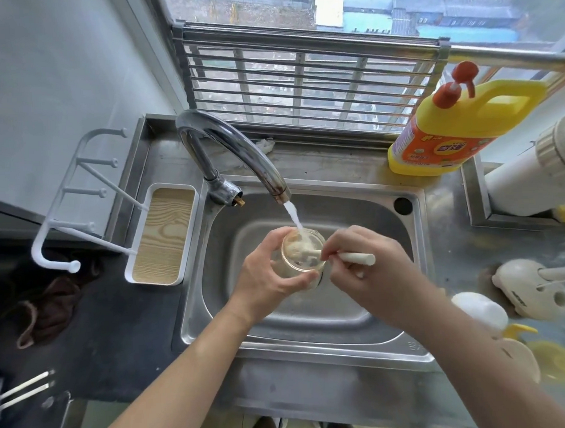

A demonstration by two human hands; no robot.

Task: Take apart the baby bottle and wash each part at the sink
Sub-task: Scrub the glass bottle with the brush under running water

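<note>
My left hand [264,272] grips the clear baby bottle body [300,261] over the steel sink [413,241], mouth up under the running water from the tap [234,148]. My right hand [369,258] pinches the cream handle of a bottle brush [356,258], whose sponge head is inside the bottle. On the counter to the right lie other bottle parts: a white dome cap [480,307], a cream holder piece [527,288] and yellow parts [549,358].
A yellow dish soap jug with a red pump [448,131] stands at the back right. A white drying rack with a wood-pattern tray [162,240] sits left of the sink. A brown cloth [50,305] lies on the dark counter at the left. A white cylinder [529,179] stands far right.
</note>
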